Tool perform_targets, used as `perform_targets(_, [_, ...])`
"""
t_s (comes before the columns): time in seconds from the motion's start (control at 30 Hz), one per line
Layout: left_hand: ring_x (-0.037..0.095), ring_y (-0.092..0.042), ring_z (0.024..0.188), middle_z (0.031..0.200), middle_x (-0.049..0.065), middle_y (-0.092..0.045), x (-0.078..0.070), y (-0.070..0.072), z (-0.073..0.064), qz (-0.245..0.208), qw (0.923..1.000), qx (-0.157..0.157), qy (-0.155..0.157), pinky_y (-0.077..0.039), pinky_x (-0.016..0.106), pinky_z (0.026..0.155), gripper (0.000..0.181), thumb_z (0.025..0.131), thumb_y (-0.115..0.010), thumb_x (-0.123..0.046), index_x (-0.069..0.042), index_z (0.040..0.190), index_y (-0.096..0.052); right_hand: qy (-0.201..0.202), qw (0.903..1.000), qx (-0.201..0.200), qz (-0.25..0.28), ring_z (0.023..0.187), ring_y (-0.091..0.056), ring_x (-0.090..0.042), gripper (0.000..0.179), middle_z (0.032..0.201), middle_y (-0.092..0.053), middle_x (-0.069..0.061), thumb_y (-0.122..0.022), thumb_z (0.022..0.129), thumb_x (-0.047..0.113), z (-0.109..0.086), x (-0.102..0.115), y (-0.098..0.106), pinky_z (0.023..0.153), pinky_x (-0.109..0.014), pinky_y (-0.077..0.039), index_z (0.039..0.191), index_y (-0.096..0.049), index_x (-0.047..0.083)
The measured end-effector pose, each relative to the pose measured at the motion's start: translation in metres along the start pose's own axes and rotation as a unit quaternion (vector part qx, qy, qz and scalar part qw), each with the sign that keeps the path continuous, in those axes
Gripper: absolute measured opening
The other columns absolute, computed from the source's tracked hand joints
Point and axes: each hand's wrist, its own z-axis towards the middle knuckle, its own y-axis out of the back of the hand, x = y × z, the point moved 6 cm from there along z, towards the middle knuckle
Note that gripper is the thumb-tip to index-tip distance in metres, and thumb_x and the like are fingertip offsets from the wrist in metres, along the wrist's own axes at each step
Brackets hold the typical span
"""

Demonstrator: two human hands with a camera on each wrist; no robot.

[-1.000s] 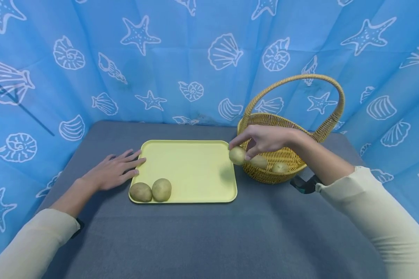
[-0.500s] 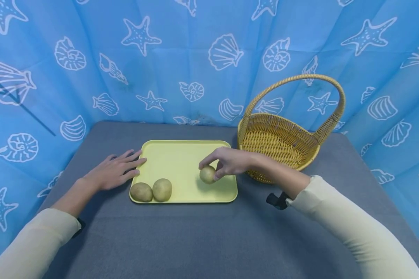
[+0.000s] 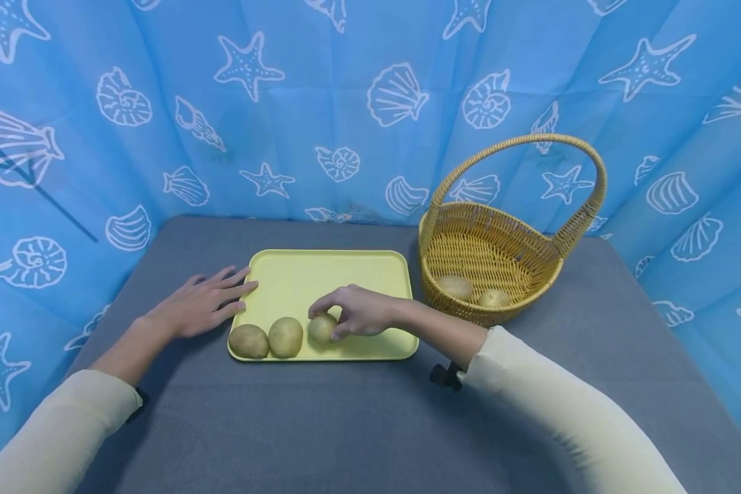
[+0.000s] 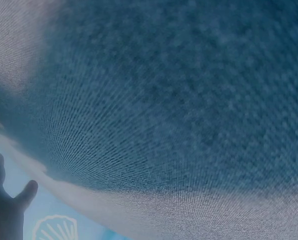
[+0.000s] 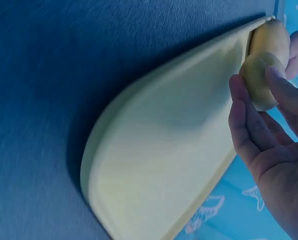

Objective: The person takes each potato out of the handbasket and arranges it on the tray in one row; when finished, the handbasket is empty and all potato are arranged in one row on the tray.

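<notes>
My right hand (image 3: 361,312) pinches a potato (image 3: 322,329) between fingers and thumb, low over the front part of the yellow tray (image 3: 327,278). In the right wrist view the held potato (image 5: 259,82) overlaps another one behind it. Two more potatoes lie in the tray's front left corner: a darker oval one (image 3: 249,341) and a rounder one (image 3: 285,337), side by side. With fingers spread, my left hand (image 3: 200,302) rests at the tray's left edge, fingertips over the rim. Only dark fingers (image 4: 9,195) of it show in the left wrist view.
A wicker basket (image 3: 500,247) with a tall arched handle stands right of the tray. Two potatoes sit inside, one oval (image 3: 455,287) and one (image 3: 494,298) near the front rim. Grey cloth (image 3: 321,425) covers the table, and a blue seashell curtain (image 3: 321,103) hangs behind.
My right hand has carried the potato from the basket's left rim leftward across the tray, down beside the two potatoes there. The left hand has stayed in place.
</notes>
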Motion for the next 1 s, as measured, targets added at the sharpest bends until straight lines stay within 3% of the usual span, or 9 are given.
perform_targets(0.23, [0.042,-0.020,0.148,0.163,0.011,-0.025,0.000,0.000,0.000,0.003,1.0000,-0.001,0.000,-0.021,0.072,0.107,0.053,0.107,-0.041,-0.043,-0.019,0.155,-0.039,-0.003,0.9996,0.006,0.029,0.092,-0.072,-0.016,0.048,0.136,-0.059,-0.011,-0.076,0.086,-0.001,0.006,0.001,-0.011,0.079,-0.020,-0.055,0.131,-0.061,0.003])
perform_targets(0.53, [0.042,-0.022,0.147,0.163,0.012,-0.026,0.001,-0.001,0.000,0.005,1.0000,-0.008,-0.003,-0.023,0.072,0.106,0.053,0.107,-0.042,-0.042,-0.018,0.154,-0.041,0.003,0.9990,0.005,0.045,0.118,-0.063,-0.022,0.044,0.130,-0.065,-0.013,-0.076,0.086,0.001,0.008,-0.003,-0.008,0.083,-0.020,-0.054,0.129,-0.065,0.000])
perform_targets(0.83, [0.042,-0.021,0.148,0.163,0.012,-0.025,0.000,0.000,-0.001,0.003,1.0000,-0.004,0.002,-0.022,0.072,0.107,0.053,0.107,-0.041,-0.042,-0.019,0.154,-0.040,-0.021,0.9972,0.026,0.067,0.095,-0.073,-0.018,0.049,0.133,-0.061,-0.017,-0.074,0.090,0.004,0.003,-0.004,-0.007,0.081,-0.022,-0.055,0.136,-0.059,0.001])
perform_targets(1.0, [0.042,-0.020,0.148,0.163,0.012,-0.025,-0.002,0.001,-0.001,0.003,1.0000,-0.004,0.000,-0.021,0.072,0.107,0.053,0.107,-0.040,-0.042,-0.018,0.155,-0.040,-0.026,0.9974,0.021,0.064,0.098,-0.071,-0.021,0.052,0.134,-0.060,-0.019,-0.073,0.090,0.005,-0.016,-0.008,0.010,0.082,-0.024,-0.055,0.139,-0.055,0.000])
